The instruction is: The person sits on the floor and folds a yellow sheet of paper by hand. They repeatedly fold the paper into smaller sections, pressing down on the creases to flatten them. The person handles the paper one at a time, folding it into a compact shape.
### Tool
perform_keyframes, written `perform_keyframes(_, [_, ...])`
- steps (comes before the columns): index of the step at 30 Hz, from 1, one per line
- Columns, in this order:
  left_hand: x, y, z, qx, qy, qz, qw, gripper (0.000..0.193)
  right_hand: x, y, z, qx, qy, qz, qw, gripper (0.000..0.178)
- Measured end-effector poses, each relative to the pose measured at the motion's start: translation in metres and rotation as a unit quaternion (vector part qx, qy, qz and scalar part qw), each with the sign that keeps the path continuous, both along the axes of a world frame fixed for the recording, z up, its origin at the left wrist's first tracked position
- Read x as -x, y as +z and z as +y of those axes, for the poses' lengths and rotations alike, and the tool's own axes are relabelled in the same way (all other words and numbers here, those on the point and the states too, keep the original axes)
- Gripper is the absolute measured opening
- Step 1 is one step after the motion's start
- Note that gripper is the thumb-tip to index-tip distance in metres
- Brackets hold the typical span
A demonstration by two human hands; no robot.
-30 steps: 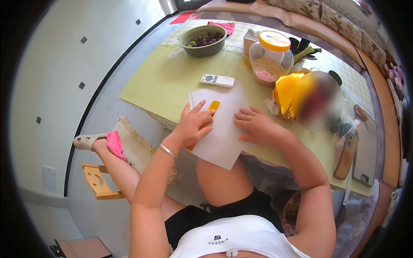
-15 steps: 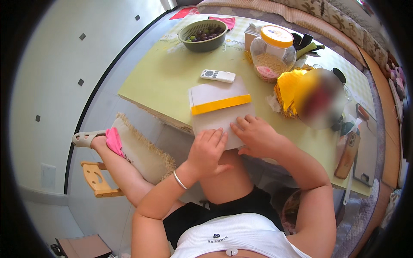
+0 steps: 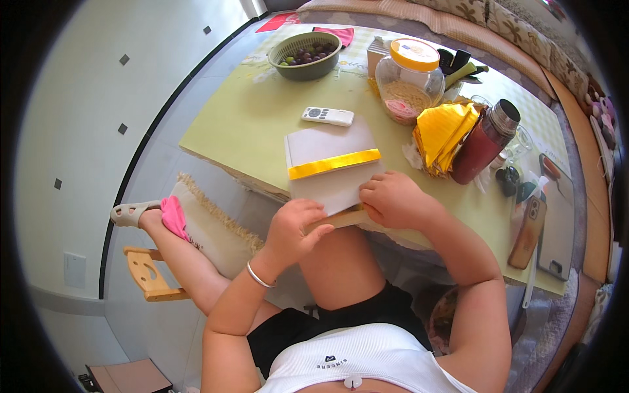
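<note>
Fingers of the left hand (image 3: pixel 295 226) lie close together at the near edge of a flat white paper sheet (image 3: pixel 335 187), the thumb held apart; those of the right hand (image 3: pixel 393 198) curl at its near right corner, though whether they pinch it cannot be told. The sheet rests at the near edge of the pale green table (image 3: pixel 232 124), a glossy golden-yellow strip (image 3: pixel 337 164) running across it. A white oblong remote control (image 3: pixel 327 116) sits just beyond the sheet's far edge. Toward the table's right edge, a dark red cylindrical flask (image 3: pixel 480 150) stands beside folded golden-yellow sheets (image 3: pixel 442 131).
</note>
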State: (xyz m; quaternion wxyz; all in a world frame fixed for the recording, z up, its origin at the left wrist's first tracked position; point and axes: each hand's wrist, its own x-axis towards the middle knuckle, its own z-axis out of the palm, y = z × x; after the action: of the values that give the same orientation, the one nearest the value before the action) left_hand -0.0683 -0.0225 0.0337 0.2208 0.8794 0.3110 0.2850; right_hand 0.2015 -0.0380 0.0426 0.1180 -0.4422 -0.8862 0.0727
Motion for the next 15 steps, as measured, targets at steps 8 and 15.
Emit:
perform_keyframes(8, [0.002,-0.011,0.035,0.032,0.017,0.010,0.999,0.027,-0.013,-0.015,0.014,0.064,-0.069,0.222,0.971,0.015])
perform_keyframes(15, [0.004,-0.027,0.054,0.236,0.117,-0.137,0.955,0.020,-0.020,-0.024,0.030,0.134,-0.223,0.369,0.892,0.020])
